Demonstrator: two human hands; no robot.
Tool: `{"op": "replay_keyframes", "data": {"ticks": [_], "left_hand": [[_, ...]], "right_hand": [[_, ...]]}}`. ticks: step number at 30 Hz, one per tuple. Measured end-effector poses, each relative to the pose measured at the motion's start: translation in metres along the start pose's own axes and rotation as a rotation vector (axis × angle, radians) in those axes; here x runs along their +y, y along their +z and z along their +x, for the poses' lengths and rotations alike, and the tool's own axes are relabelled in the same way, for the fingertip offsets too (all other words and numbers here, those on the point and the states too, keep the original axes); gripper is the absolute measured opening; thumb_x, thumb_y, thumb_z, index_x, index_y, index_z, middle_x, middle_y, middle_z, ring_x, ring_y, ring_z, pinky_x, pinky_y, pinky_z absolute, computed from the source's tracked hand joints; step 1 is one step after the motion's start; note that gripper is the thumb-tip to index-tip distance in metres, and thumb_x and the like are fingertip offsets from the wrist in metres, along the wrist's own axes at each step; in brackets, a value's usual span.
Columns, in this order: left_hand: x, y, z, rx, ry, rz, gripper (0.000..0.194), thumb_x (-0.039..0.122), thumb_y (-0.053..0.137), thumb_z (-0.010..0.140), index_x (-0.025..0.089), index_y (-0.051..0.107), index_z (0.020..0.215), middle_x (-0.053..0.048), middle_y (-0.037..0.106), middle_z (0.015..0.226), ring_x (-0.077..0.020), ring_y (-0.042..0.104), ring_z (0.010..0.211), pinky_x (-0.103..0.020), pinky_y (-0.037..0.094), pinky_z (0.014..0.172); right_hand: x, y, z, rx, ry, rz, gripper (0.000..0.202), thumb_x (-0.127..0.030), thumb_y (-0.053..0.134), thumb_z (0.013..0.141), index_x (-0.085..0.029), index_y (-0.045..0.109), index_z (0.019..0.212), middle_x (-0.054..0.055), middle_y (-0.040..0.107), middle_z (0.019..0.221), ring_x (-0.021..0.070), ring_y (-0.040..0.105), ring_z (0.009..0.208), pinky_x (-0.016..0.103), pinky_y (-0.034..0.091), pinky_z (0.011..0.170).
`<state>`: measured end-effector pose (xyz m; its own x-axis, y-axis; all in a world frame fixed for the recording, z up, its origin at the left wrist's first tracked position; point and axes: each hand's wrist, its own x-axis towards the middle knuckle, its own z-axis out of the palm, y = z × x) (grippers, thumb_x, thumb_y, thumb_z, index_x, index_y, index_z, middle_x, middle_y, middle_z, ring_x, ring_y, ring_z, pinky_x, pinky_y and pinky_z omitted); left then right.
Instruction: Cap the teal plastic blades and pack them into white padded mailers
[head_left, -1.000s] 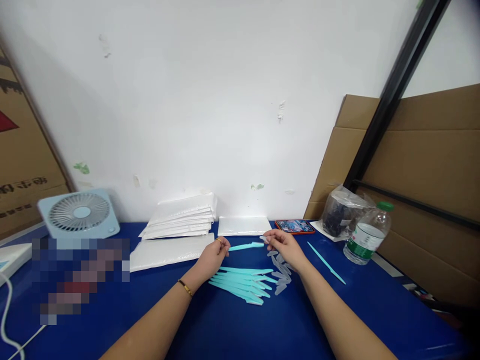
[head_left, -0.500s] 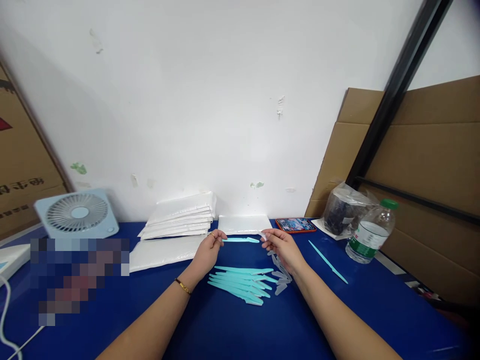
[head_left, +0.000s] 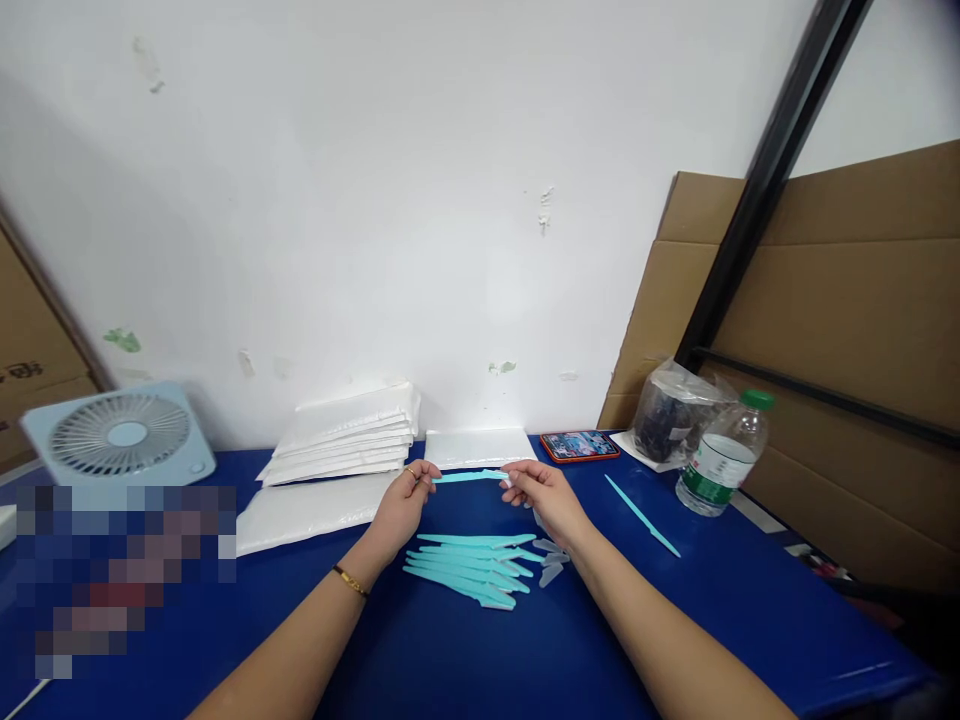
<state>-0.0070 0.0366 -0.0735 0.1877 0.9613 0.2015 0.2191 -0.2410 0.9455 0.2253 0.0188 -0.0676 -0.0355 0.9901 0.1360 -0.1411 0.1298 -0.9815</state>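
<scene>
Below a broad white wall [head_left: 375,200], a flat blue desk [head_left: 585,660] carries the work. A stack of flat white glossy packets [head_left: 337,435] occupies the rear of the desk, to the left of the held piece; one wide white packet [head_left: 315,510] lies before it and extends toward the left wrist. A square light-blue plastic fan [head_left: 126,434] is positioned at far left. A clear plastic bottle with a green cap [head_left: 720,470] stands upright at right.

The left hand [head_left: 409,492] and right hand [head_left: 544,495] are apart, near each other above the desk, bridged by a slim turquoise plastic blade-shaped tool [head_left: 469,477]. The tool lies nearly level between them: the left fingers pinch its handle end; the right fingertips are closed at its head end. Nearer the wearer, below the held tool, a fanned row of similar turquoise tools [head_left: 469,572] rests on the desk. A single turquoise tool [head_left: 643,517] lies diagonally right of the right hand.

Small translucent plastic covers [head_left: 553,562] lie beside the row's heads, below the right hand. A small whitish piece [head_left: 508,484] shows at the right fingertips; its seating on the tool cannot be determined.
</scene>
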Motion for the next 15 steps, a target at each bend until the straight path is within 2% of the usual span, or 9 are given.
{"op": "replay_keyframes", "data": {"ticks": [5,10,15], "left_hand": [[0.0010,-0.0010,0.0000,0.017,-0.015,-0.015,0.022,0.037,0.039,0.083,0.020,0.051,0.091,0.002,0.047,0.071,-0.0098,0.040,0.059,-0.020,0.034,0.057],[0.0034,0.0001,-0.0010,0.009,0.004,-0.006,0.021,0.035,0.039,0.084,0.019,0.051,0.091,0.001,0.046,0.072,-0.0101,0.040,0.061,-0.021,0.035,0.058],[0.0068,0.0005,-0.0029,-0.041,0.054,0.081,0.019,0.031,0.037,0.085,0.019,0.050,0.091,0.001,0.047,0.072,-0.0104,0.041,0.062,-0.021,0.035,0.059]], "right_hand": [[0.0004,-0.0040,0.0025,0.133,-0.031,0.037,0.021,-0.031,0.064,0.070,-0.015,0.065,0.084,0.004,0.066,0.069,0.0114,0.058,0.055,0.022,0.040,0.052],[0.0001,-0.0028,0.0016,0.073,-0.011,0.006,0.023,-0.033,0.064,0.071,-0.015,0.065,0.085,0.004,0.066,0.070,0.0118,0.059,0.056,0.022,0.040,0.052],[0.0037,0.0011,-0.0006,-0.052,-0.007,-0.037,0.028,-0.037,0.064,0.071,-0.015,0.065,0.090,0.005,0.067,0.072,0.0140,0.061,0.062,0.023,0.043,0.056]]}}
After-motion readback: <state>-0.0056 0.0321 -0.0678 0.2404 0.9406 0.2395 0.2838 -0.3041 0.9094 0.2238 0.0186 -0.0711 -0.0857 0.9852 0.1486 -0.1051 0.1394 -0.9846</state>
